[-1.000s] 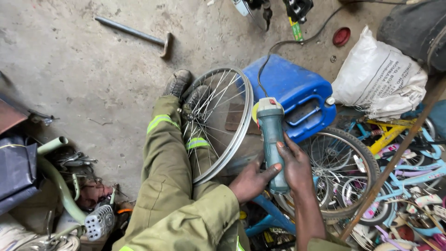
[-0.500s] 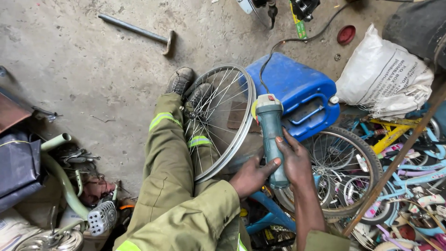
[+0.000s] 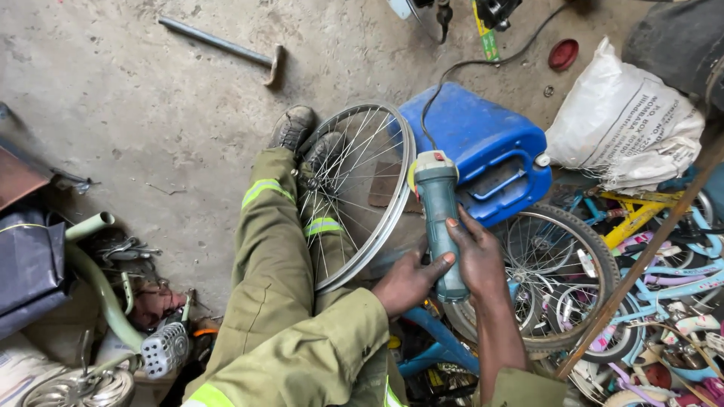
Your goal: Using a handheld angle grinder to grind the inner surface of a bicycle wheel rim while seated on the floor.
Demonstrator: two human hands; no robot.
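Both hands grip the green angle grinder [image 3: 440, 218]: left hand [image 3: 407, 283] fingers closed low, right hand [image 3: 477, 256] wrapped around, beside the bare wheel rim [image 3: 362, 196].

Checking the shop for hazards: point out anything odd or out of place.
A hammer lies loose on the bare concrete floor, apart from the work. Both hands grip the angle grinder beside the wheel rim.
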